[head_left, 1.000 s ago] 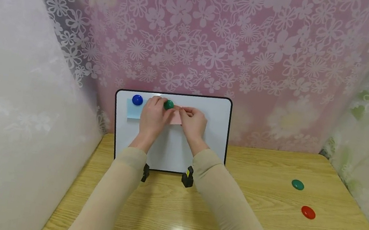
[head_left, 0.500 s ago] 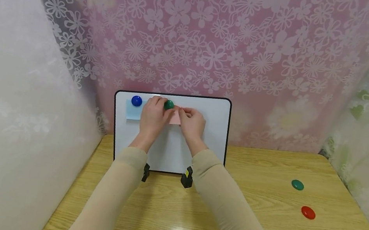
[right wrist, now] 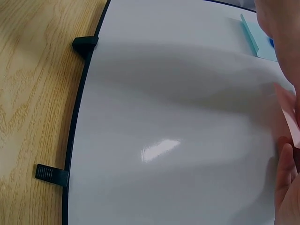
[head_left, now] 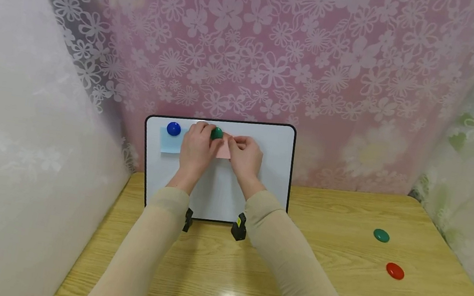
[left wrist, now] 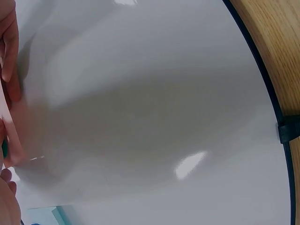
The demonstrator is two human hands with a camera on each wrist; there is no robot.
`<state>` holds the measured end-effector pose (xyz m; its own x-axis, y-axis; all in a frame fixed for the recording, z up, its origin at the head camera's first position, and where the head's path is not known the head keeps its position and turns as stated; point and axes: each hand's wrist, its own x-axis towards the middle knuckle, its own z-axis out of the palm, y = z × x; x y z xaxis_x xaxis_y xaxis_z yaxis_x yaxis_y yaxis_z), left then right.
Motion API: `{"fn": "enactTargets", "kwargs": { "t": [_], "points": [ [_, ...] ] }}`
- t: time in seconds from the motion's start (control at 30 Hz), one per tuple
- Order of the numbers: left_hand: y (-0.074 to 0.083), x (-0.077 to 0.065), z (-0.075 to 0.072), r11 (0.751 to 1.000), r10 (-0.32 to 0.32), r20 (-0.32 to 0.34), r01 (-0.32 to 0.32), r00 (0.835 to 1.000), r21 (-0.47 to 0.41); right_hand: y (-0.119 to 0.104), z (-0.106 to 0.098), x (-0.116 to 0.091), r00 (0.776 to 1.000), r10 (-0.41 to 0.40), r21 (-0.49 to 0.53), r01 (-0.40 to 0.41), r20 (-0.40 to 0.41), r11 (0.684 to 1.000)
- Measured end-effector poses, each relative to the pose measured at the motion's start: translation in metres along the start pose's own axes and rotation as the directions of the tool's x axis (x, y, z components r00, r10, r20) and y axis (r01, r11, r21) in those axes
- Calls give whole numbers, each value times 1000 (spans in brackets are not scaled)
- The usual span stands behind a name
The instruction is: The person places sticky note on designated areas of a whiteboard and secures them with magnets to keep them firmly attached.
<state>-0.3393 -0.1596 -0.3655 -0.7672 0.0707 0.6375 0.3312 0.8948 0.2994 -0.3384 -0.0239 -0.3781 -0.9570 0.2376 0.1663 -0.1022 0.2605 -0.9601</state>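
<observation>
A pink paper note (head_left: 224, 150) lies against the upper part of a white magnetic board (head_left: 216, 200), between my two hands. My left hand (head_left: 197, 148) grips a round green magnet (head_left: 217, 133) at the note's top edge. From the other side my right hand (head_left: 247, 157) pinches the note's right edge between thumb and fingers. In the right wrist view the pink note (right wrist: 287, 110) stands partly away from the board. To the left, a blue round magnet (head_left: 173, 129) holds a light blue note (head_left: 170, 143), whose right part is hidden behind my left hand.
The board stands on black feet (head_left: 239, 227) on a wooden table (head_left: 328, 277), close to a pink floral backdrop (head_left: 275, 67). At the right of the table lie another green magnet (head_left: 381, 235) and a red magnet (head_left: 395, 271). A pale panel (head_left: 38, 140) borders the left side.
Both hands stay at the pink note and green magnet with almost no movement. The whole head view shifts very slightly.
</observation>
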Motion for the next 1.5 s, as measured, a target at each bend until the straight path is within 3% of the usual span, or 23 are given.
{"fn": "enactTargets", "kwargs": {
  "t": [0.33, 0.8, 1.2, 1.5],
  "points": [
    [2, 5, 1, 1000, 11, -3, -11, 1000, 12, -4, -3, 3, 1000, -17, -23, 18, 6, 1000],
    [6, 4, 2, 999, 9, -2, -8, 1000, 41, -4, -4, -4, 1000, -19, -70, 19, 3, 997],
    [6, 0, 0, 999, -14, 3, 14, 1000, 49, -6, -3, -7, 1000, -25, -40, 25, 1, 999],
    [4, 0, 4, 998, 10, -13, -9, 1000, 64, -3, -6, -6, 998, -60, -68, 60, 1, 996]
  ]
}}
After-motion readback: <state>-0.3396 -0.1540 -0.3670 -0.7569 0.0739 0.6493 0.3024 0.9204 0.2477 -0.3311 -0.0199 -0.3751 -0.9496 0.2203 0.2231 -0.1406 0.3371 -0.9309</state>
